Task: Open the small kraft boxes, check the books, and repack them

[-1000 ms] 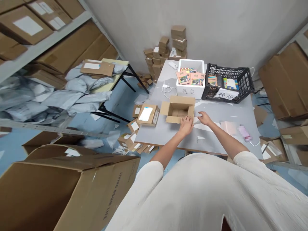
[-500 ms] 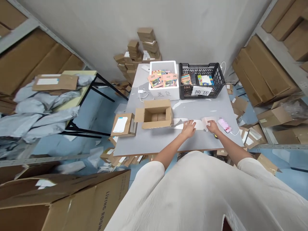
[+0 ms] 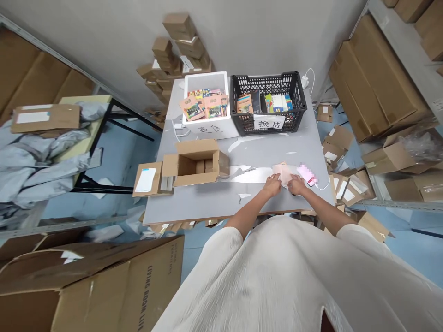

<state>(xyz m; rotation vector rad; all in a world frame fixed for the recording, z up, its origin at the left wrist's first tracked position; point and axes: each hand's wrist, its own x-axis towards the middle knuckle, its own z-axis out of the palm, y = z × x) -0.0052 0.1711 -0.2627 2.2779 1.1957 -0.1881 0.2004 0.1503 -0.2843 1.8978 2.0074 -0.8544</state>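
A small pale pink flat packet (image 3: 283, 173), perhaps a booklet, lies on the front part of the grey table, partly over a long strip of white paper (image 3: 251, 175). At its near left corner my left hand (image 3: 272, 185) grips the edge with bent fingers, a ring on one of them. My right hand (image 3: 296, 185) pinches the opposite, right edge, fingers closed. A pink phone-like object (image 3: 306, 175), partly blurred out, lies just right of my right hand with a white cable. Left of the strip stands an open cardboard box (image 3: 197, 161).
Behind are a white foam box (image 3: 218, 127) of booklets and a black plastic crate (image 3: 268, 106) with several books. A labelled carton (image 3: 147, 180) sits at the table's left edge. Cartons fill the shelves (image 3: 374, 83) at right; grey parcels (image 3: 41, 161) pile up at left.
My left hand has moved right, from the white paper strip to the pink packet. My right hand has stayed at the packet. The view has shifted, with the table now appearing further left.
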